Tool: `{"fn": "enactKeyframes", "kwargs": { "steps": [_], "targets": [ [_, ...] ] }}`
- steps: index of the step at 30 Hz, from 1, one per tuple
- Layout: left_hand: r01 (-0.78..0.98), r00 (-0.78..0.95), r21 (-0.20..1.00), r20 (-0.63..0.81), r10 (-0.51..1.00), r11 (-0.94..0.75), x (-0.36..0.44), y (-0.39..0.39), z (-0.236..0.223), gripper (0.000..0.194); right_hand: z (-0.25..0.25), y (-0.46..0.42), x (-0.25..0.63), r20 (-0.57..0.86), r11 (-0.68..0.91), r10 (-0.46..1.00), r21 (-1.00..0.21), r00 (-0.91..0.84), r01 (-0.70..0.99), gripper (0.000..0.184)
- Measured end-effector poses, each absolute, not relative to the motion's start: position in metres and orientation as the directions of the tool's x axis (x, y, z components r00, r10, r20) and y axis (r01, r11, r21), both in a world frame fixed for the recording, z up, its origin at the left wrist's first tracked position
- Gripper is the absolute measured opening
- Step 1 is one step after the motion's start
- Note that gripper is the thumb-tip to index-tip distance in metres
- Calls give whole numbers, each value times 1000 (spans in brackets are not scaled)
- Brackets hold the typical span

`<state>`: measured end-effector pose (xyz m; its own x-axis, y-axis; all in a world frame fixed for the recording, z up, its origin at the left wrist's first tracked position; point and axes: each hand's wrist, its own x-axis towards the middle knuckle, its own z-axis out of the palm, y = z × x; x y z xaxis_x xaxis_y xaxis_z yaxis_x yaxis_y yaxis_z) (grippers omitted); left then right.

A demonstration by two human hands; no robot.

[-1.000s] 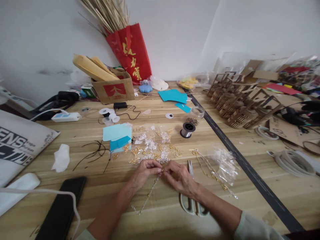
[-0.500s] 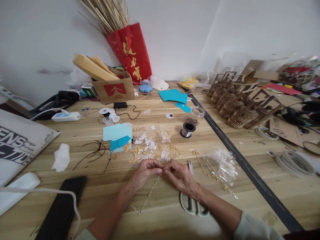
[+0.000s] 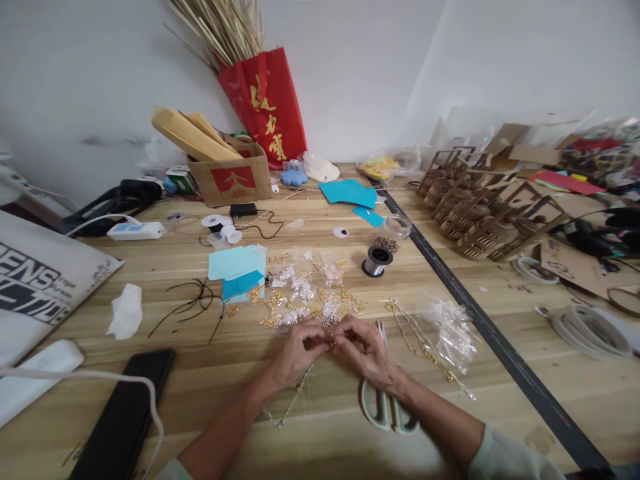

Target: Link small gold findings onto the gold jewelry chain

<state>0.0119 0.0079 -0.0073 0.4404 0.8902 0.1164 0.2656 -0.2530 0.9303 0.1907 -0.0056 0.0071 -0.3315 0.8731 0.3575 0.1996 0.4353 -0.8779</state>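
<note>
My left hand [image 3: 303, 348] is closed in a pinch at the upper end of a beaded strand [image 3: 290, 407], which runs down below it to the table in a bend. Fingertips almost meeting it, my right hand [image 3: 363, 350] also pinches; what it holds is too small to make out. Just beyond both hands lie silver beads [image 3: 330, 311] and gold beads [image 3: 273, 301], some on clear plastic bags. White-handled scissors [image 3: 387, 412] lie partly under my right wrist. A spool of clear thread [image 3: 377, 262] stands farther back.
Gold and silver chains [image 3: 425, 347] lie to the right beside clear plastic bags [image 3: 454, 333]. Blue paper [image 3: 235, 263] and black cord [image 3: 195, 303] are at left, with a phone [image 3: 125, 413] nearer me. Wooden lantern-like frames [image 3: 487, 207] stand back right.
My left hand has turned and shifted slightly right, covering the strand's upper part. My right hand has moved slightly right, its fingers still pinched. The view has shifted a little.
</note>
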Motion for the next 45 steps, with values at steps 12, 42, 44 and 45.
{"fn": "enactKeyframes", "kwargs": {
  "steps": [12, 42, 44, 45],
  "targets": [
    [453, 663, 582, 286, 692, -675, 9, 1, -11, 16, 6, -5, 190, 351, 427, 878, -882, -326, 198, 17],
    [482, 682, 503, 298, 667, -717, 12, 1, -14, 16, 3, -3, 192, 318, 397, 889, -895, -330, 205, 17],
    [461, 664, 530, 326, 673, -712, 12, 2, -14, 15, 2, -3, 192, 312, 388, 892, -899, -327, 201, 17],
    [448, 649, 550, 342, 680, -705, 12, 3, -13, 16, 2, -3, 192, 312, 386, 893, -901, -323, 198, 16]
  ]
}}
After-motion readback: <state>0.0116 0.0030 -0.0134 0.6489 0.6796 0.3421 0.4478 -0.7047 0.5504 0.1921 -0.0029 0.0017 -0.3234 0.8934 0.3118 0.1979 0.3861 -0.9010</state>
